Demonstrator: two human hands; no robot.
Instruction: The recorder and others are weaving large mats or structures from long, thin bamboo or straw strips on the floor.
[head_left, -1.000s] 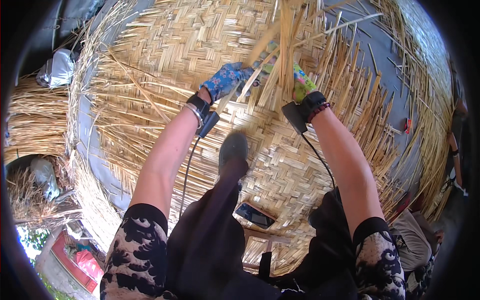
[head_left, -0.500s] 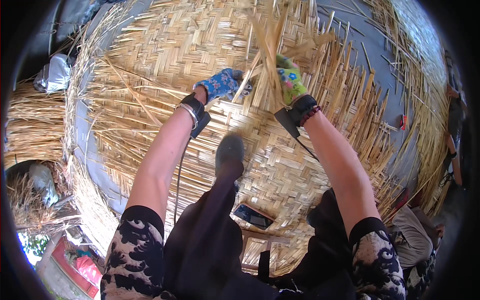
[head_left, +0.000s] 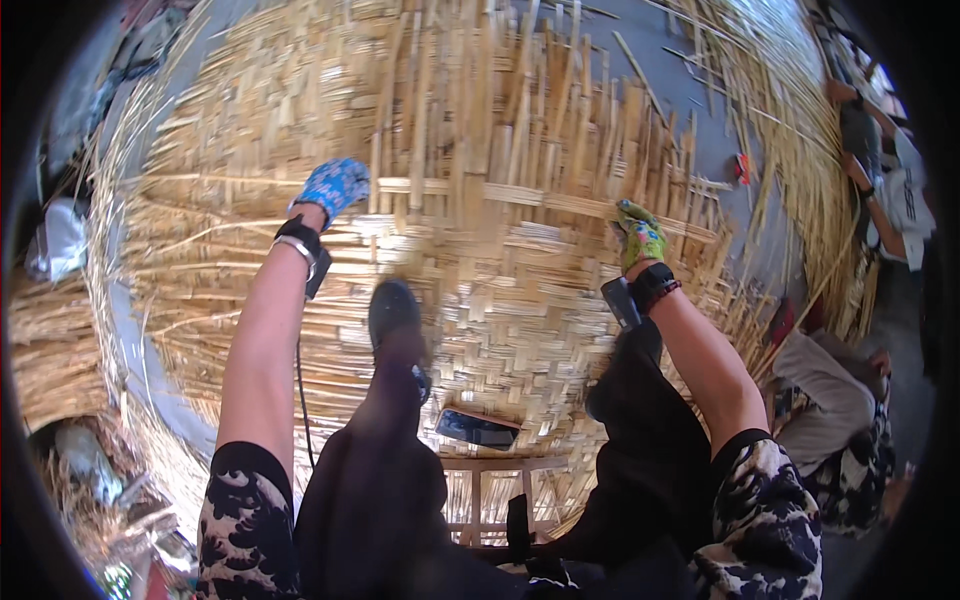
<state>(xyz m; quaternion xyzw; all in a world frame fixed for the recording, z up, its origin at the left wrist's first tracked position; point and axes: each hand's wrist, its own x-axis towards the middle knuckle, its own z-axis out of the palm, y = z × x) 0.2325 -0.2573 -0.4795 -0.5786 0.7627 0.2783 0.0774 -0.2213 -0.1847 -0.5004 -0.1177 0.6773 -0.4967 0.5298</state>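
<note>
Across a large woven reed mat (head_left: 500,330) runs a pale flat reed strip (head_left: 515,193), laid crosswise over long upright strips. My left hand (head_left: 338,188), in a blue flowered glove, is closed at the strip's left part. My right hand (head_left: 640,236), in a green flowered glove, has its fingers curled at the strip near the mat's right side. The glove covers most of what lies under each set of fingers. Loose strip ends (head_left: 630,140) fan out beyond my right hand.
A phone (head_left: 477,428) lies on the mat between my legs, by a low wooden stool (head_left: 500,465). My shoe (head_left: 393,312) rests on the weave. Reed bundles (head_left: 50,340) and a white bag (head_left: 62,240) are at left. Other people (head_left: 830,400) sit at right.
My hands have moved apart, left hand leftward, right hand rightward and nearer. The raised strips between them now lie down on the mat, with one strip running crosswise. The view has shifted.
</note>
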